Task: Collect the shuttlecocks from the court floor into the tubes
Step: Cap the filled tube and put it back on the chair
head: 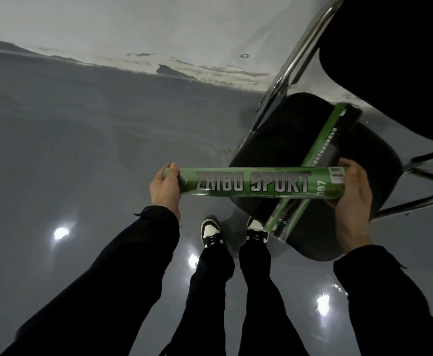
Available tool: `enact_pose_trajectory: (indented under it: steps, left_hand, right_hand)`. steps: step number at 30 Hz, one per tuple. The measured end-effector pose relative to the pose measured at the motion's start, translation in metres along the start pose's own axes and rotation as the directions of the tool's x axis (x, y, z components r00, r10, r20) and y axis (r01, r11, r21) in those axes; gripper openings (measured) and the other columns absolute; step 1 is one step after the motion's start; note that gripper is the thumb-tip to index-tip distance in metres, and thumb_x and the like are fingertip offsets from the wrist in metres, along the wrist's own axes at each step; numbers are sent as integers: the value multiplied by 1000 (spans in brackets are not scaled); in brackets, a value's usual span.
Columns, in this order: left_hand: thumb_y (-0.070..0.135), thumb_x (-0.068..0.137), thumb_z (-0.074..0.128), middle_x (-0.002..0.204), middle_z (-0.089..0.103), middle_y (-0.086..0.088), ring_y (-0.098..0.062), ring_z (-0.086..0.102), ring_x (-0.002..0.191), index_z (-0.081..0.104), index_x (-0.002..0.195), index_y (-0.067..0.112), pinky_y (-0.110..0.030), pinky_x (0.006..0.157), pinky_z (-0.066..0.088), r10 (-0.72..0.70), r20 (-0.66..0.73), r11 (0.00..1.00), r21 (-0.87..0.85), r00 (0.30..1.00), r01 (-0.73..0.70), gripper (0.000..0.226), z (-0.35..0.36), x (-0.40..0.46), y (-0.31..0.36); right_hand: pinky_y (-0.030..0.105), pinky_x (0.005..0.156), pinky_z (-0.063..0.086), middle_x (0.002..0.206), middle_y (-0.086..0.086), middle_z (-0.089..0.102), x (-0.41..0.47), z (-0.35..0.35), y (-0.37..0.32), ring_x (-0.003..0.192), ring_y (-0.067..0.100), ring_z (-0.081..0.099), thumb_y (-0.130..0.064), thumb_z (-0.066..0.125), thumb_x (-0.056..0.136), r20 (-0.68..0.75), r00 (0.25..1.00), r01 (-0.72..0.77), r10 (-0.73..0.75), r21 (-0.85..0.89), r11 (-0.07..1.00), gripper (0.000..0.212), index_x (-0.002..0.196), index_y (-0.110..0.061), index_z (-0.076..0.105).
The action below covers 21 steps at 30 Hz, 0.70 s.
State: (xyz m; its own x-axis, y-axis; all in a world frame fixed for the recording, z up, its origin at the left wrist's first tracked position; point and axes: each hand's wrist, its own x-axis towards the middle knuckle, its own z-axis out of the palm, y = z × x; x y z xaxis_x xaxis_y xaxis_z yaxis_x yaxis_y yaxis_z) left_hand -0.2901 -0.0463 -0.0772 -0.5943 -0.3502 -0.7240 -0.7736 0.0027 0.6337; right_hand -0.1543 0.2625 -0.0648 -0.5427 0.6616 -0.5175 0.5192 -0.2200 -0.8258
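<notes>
I hold a green shuttlecock tube (256, 181) marked ZHIBO SPORT level in front of me, above the floor. My left hand (164, 186) grips its left end, fingers wrapped over the cap. My right hand (352, 194) cups its right end by the barcode. A second green tube (320, 150) lies slanted on the black seat of a chair (282, 129), passing behind the held tube, its clear near end at the seat's front edge. No shuttlecock is visible on the floor.
The chair has chrome legs (297, 57) and stands to my right, its backrest at the top right. The glossy grey floor (69, 150) spreads to the left, meeting a scuffed pale band beyond. My black-and-white shoes (211, 231) stand just left of the seat.
</notes>
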Motion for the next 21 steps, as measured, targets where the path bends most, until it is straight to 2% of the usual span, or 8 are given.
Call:
enact_pose_trajectory:
  steps: [3, 5, 9, 11, 14, 17, 19, 21]
  left_hand:
    - [28, 105, 59, 95, 62, 0, -16, 63, 86, 61, 138, 7, -30, 74, 51, -17, 10, 999, -38, 1000, 17, 40, -2, 1, -2]
    - [26, 106, 59, 92, 60, 2, -12, 61, 82, 58, 143, 6, -29, 71, 51, -19, 5, 997, -78, 1000, 19, 43, -4, 1, -4]
    - [16, 109, 55, 106, 62, 4, 2, 67, 86, 54, 148, 3, -18, 70, 53, 37, 49, 980, -196, 998, -27, 41, -7, -9, -6]
    - [13, 110, 52, 118, 65, 4, 10, 68, 85, 54, 148, 4, -15, 79, 53, 59, 85, 983, -181, 995, -43, 39, -5, -14, -3]
    - [24, 110, 52, 139, 63, 2, 1, 66, 101, 58, 147, 15, -27, 93, 54, 114, 134, 991, -79, 984, -104, 39, 4, -13, 12]
    - [29, 111, 47, 121, 64, 9, 2, 65, 95, 58, 149, 20, -21, 86, 54, 103, 214, 994, -4, 971, -105, 40, 17, -18, 27]
    - [27, 113, 43, 127, 64, 5, 0, 64, 100, 54, 152, 19, -20, 88, 56, 128, 260, 988, 50, 957, -146, 41, 23, -25, 30]
    - [28, 113, 43, 140, 61, -2, -9, 64, 115, 52, 154, 18, -27, 102, 54, 155, 297, 981, 69, 942, -183, 43, 29, -27, 35]
  right_hand:
    - [38, 87, 59, 119, -2, 69, -1, 5, -1, 100, 10, 71, -39, 36, 108, 45, 998, -40, 39, 23, 999, 39, 142, -27, 53]
    - [40, 89, 59, 123, 0, 71, -1, 8, -5, 105, 14, 72, -43, 39, 107, 36, 994, -105, 102, 80, 991, 42, 143, -30, 53]
    - [38, 87, 60, 110, 2, 76, -2, 11, -9, 98, 16, 74, -48, 39, 106, 41, 981, -190, 188, 53, 980, 39, 123, -26, 66]
    - [37, 83, 62, 107, 7, 75, -3, 7, -4, 92, 16, 75, -49, 38, 106, -10, 970, -243, 244, 62, 968, 38, 115, -24, 66]
    - [41, 80, 63, 112, 6, 74, -5, -2, 16, 98, 19, 74, -56, 42, 102, -36, 930, -360, 365, 111, 926, 42, 120, -25, 64]
    - [46, 81, 62, 118, 11, 73, -7, -11, 37, 107, 26, 72, -56, 50, 98, -43, 857, -489, 513, 243, 838, 39, 114, -26, 67]
    - [42, 81, 60, 126, 13, 68, -11, -16, 47, 110, 25, 69, -50, 52, 99, -83, 860, -464, 504, 286, 838, 31, 117, -29, 68]
    - [38, 80, 59, 131, 11, 65, -19, -22, 54, 110, 24, 69, -45, 52, 100, -115, 875, -422, 470, 293, 858, 27, 119, -36, 67]
